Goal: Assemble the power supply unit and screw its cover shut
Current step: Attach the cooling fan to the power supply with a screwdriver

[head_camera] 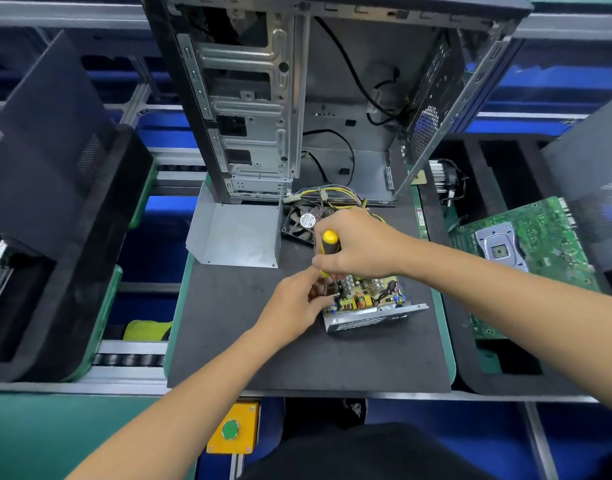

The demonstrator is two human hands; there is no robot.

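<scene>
Two bare hands meet at the centre of the frame over the open power supply base point(374, 315). Right hand point(358, 245) grips the screwdriver point(329, 242) by its yellow-and-black handle, fingers curled round it, shaft pointing down toward the left end of the circuit board point(365, 294). Left hand point(297, 299) has its fingers curled in against the screwdriver's lower shaft at the left edge of the base; whether they pinch the shaft or a small part cannot be told. Base sits on the dark mat point(297, 358), its vented metal wall facing the lower edge of the frame. Loose fan point(304, 223) lies just above the hands, with yellow and black wires point(342, 197) running from it. Bent grey metal cover point(238, 235) lies apart, left of the fan. Open computer case point(297, 98) stands behind, at upper centre. Green motherboard point(526, 244) lies at the right. Yellow box with a green button point(232, 429) is at lower centre
</scene>
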